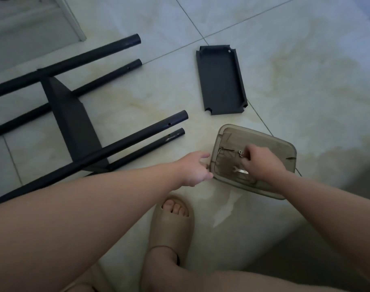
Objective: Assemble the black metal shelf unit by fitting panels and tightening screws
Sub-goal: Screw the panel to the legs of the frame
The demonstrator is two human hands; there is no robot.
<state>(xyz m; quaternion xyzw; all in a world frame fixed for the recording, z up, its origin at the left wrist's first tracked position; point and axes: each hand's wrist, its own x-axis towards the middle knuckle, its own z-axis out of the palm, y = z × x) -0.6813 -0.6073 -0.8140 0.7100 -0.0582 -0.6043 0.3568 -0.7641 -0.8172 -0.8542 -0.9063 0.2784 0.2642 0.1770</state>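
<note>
My right hand (262, 163) is curling its fingers (249, 153) over the screws (240, 153) in the clear box (285, 149); I cannot tell if they're pinching one. My left hand (195, 168), fingers loosely spread, is touching the box's rim, and the shelf frame (74, 121) is lying on the floor to its left.

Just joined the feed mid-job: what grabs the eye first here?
Both hands are at the translucent brown tray at lower centre-right: the right hand reaches inside, fingers curled over small silver hardware, while the left hand sits at its left rim. To the left, the half-built black frame lies on its side on the tile floor, and a loose black panel lies beyond the tray.
</note>
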